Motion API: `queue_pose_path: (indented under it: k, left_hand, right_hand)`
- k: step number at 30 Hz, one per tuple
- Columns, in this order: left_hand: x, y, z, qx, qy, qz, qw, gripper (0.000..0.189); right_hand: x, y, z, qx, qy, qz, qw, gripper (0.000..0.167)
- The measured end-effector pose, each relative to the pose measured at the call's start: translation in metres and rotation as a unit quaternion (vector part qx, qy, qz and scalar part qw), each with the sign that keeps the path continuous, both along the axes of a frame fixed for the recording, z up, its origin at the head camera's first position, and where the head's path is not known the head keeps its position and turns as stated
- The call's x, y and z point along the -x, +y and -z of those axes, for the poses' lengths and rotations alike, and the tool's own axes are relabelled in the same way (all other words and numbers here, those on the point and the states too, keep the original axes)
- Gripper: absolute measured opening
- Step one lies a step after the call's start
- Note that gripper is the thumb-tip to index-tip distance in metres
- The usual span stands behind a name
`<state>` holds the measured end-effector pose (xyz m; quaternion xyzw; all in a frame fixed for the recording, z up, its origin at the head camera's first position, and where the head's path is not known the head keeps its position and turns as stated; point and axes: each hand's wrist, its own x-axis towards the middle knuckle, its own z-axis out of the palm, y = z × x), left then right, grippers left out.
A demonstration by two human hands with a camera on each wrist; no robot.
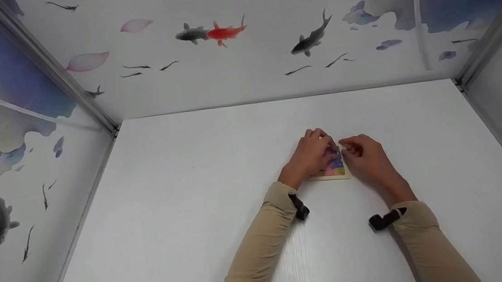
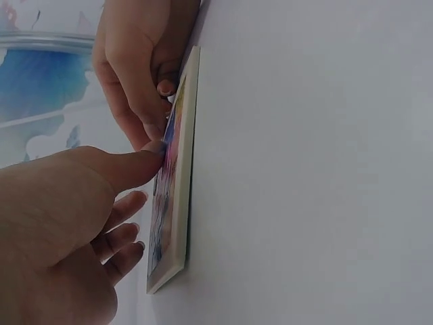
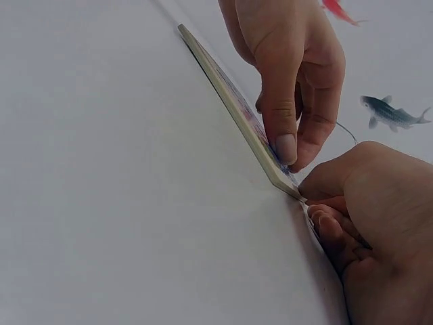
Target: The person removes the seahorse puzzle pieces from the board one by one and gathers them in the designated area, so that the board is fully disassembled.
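Note:
A small flat picture board [image 1: 330, 177] with a pale rim and a multicoloured face lies on the white table. Over its left and upper part, my left hand [image 1: 310, 155] bends down, thumb tip touching the blue part of the face. The thumb and a finger come close together there; whether they pinch a small piece is hidden. My right hand [image 1: 367, 157] is at the board's right side, fingers curled. Its thumb and forefinger pinch near the far right corner, as the right wrist view shows. Both hands cover part of the board.
The white table [image 1: 170, 202] meets a back wall [image 1: 236, 78] printed with fish and petals. Side walls with metal edge strips stand left and right. Each tan sleeve carries a black wrist camera [image 1: 300, 207].

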<state>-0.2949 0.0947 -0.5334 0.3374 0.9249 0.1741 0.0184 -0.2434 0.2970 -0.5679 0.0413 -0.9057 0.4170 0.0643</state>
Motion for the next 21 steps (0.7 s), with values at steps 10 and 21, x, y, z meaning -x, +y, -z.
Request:
queue_pose_path:
  k: [10,21]
  left_hand:
    - [-0.0024,0.0002,-0.0022,-0.039,-0.008,0.0,0.9992,0.028]
    - [0.0009,-0.0001,-0.0027,-0.049,0.011,0.029,0.9983,0.034]
  right_hand:
    - [-0.0008,0.0008,0.001,0.01,0.005,-0.001,0.9999,0.03]
    - [-0.003,-0.0029,-0.0026,0.018,-0.037,0.02,0.9989,0.033]
